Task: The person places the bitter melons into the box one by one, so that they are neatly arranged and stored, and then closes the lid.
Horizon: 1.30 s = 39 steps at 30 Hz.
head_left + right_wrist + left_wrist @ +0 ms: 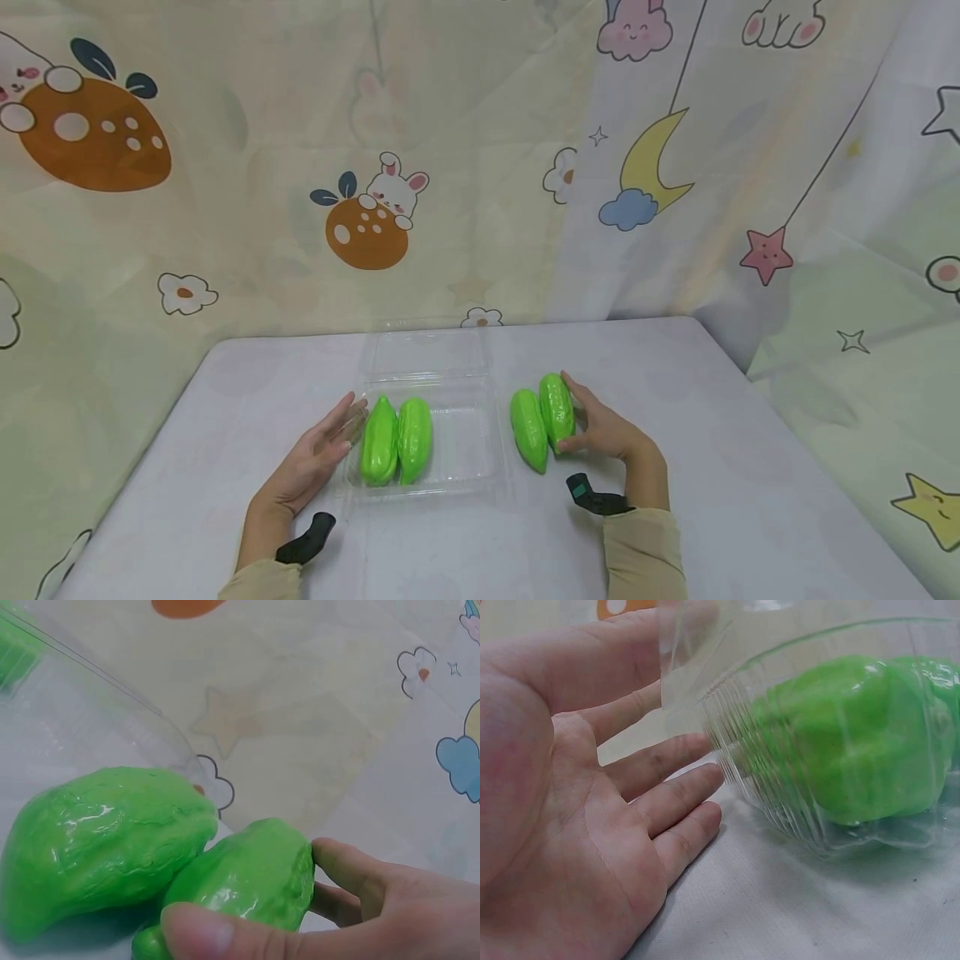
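Observation:
A clear plastic clamshell box [468, 442] stands with its lid [427, 354] folded back. Two glossy green toy bitter melons [380, 446] lie side by side in its left half. My left hand [311, 454] is at the box's left side, fingers extended, fingertips right at the ribbed wall [757, 765] in the left wrist view. To the right of the box, my right hand [611, 425] holds a green bitter melon [557, 408] between thumb and fingers. Another bitter melon [529, 429] lies close against its left; the right wrist view shows this melon [105, 844] unheld.
A white-covered table [750, 500] carries everything. Behind it hangs a cloth [480, 167] printed with cartoon rabbits, stars and clouds. A black strap mount [307, 540] sits on the left wrist and a similar mount [596, 496] on the right.

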Each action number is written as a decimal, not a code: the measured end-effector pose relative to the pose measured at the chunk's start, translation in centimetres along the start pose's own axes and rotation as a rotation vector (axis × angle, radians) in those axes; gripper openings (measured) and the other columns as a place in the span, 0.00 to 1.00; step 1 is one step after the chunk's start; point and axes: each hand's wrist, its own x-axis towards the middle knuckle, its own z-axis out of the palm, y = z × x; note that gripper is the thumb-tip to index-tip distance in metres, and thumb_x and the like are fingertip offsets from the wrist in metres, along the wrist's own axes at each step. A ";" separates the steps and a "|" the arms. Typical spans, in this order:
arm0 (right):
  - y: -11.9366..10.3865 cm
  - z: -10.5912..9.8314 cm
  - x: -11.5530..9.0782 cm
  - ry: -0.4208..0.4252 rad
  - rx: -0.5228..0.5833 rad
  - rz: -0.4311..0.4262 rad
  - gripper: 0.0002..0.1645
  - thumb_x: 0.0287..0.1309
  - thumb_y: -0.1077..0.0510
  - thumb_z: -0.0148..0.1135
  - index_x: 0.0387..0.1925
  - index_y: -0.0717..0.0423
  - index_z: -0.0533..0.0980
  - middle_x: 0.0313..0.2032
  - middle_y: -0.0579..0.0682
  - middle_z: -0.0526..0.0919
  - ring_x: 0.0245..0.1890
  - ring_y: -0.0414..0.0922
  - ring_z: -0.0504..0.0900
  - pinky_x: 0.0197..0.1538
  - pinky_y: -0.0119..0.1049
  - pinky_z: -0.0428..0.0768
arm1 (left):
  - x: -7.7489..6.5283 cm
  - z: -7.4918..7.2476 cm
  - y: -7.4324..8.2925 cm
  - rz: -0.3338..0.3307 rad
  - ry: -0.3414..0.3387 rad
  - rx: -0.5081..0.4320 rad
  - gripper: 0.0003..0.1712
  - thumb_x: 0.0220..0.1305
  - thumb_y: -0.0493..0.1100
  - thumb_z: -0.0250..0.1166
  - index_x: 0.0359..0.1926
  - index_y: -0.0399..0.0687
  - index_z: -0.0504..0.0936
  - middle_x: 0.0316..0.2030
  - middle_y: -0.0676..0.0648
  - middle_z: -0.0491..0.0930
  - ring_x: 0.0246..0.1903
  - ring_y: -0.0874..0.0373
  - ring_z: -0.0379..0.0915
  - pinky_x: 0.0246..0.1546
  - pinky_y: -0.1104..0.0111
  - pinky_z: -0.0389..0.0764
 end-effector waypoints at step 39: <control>-0.1 -0.3 -0.4 0.029 0.126 -0.015 0.70 0.39 0.54 0.77 0.74 0.35 0.40 0.75 0.54 0.41 0.69 0.65 0.58 0.67 0.64 0.58 | 0.1 0.1 -0.1 0.004 0.017 0.014 0.41 0.68 0.34 0.52 0.75 0.54 0.42 0.75 0.43 0.44 0.74 0.43 0.35 0.68 0.38 0.29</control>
